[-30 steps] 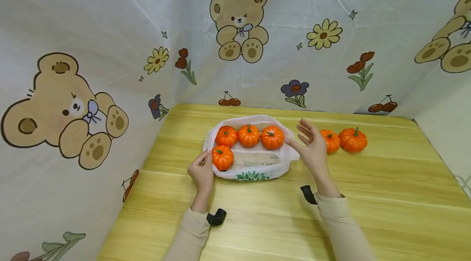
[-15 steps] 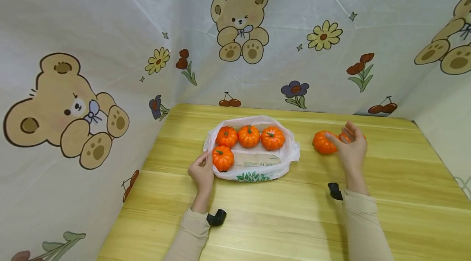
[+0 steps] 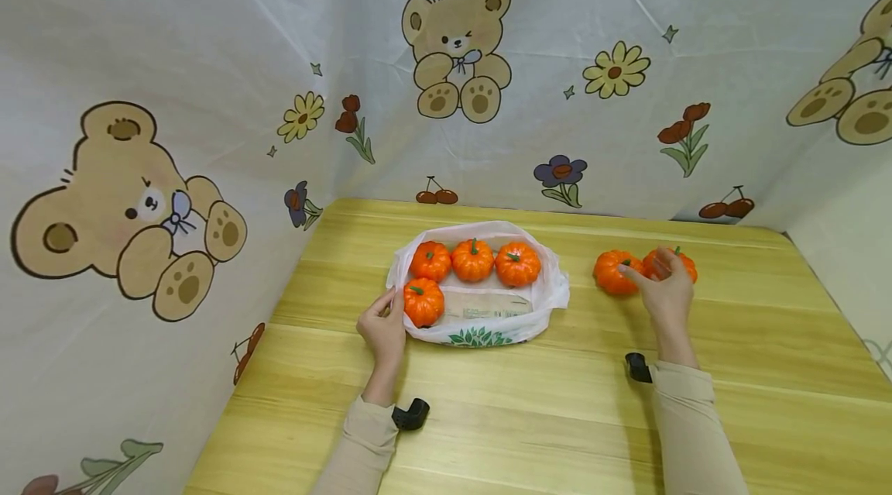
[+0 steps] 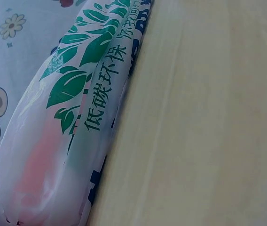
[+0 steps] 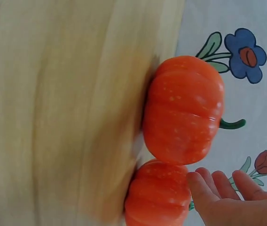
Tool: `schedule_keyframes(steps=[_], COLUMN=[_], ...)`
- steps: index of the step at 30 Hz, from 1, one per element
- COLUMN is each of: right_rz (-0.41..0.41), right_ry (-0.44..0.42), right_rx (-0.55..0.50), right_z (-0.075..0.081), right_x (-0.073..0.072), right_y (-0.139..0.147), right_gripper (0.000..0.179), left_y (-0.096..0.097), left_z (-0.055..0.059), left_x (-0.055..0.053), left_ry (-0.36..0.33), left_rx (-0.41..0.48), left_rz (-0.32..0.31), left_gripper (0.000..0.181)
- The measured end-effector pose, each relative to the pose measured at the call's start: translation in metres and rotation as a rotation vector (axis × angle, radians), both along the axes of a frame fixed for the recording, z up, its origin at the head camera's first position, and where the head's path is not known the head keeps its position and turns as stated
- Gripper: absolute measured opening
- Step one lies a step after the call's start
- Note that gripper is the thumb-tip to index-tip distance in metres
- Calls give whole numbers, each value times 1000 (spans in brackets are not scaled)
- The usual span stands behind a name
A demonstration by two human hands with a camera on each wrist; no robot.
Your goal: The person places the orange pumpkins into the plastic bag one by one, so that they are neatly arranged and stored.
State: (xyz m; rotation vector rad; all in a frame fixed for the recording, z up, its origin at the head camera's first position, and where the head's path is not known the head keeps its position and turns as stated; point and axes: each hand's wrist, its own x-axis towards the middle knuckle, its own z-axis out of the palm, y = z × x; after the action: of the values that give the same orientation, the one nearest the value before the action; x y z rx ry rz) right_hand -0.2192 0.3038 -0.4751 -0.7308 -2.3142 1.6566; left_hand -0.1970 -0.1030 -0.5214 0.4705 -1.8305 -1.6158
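A white plastic bag with green printed leaves (image 3: 478, 337) lies with its mouth rolled wide. Inside, three orange toy pumpkins (image 3: 472, 260) form a back row and another pumpkin (image 3: 423, 302) sits at the front left. My left hand (image 3: 382, 328) pinches the bag's left rim; only the bag's printed side (image 4: 72, 89) shows in the left wrist view. To the right, two pumpkins (image 3: 615, 272) (image 5: 185, 110) stand side by side on the table. Over the farther-right pumpkin (image 3: 686, 262) hovers my right hand (image 3: 667, 293), thumb and fingers apart, partly covering it.
The wooden table (image 3: 530, 417) carries everything. A cloth with printed bears and flowers (image 3: 460, 154) hangs along its back and left edges. Black wrist camera mounts (image 3: 411, 414) stick out from both sleeves.
My right hand has moved right, from beside the bag to the two loose pumpkins, then lowered slightly. The left hand still holds the bag's rim.
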Motion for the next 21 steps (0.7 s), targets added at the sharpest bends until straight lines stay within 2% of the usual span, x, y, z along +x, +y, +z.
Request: schedule_keyframes(steps=[7,12,21], right_rz=[43,79,160], right_ry=[-13,-39,-121], right_rx=[17,37,135], right_z=[-10,-11,-16], right_x=[-4,-4,-4], right_y=[2,1,5], right_gripper=[89,89,91], left_y=[0,0,0], left_z=[-1,-2,-1], left_x=[0,0,0], left_ry=[10,9,19], left_rx=[-1,6,2], left_rz=[-3,-7,-1], left_gripper=[12,12,12])
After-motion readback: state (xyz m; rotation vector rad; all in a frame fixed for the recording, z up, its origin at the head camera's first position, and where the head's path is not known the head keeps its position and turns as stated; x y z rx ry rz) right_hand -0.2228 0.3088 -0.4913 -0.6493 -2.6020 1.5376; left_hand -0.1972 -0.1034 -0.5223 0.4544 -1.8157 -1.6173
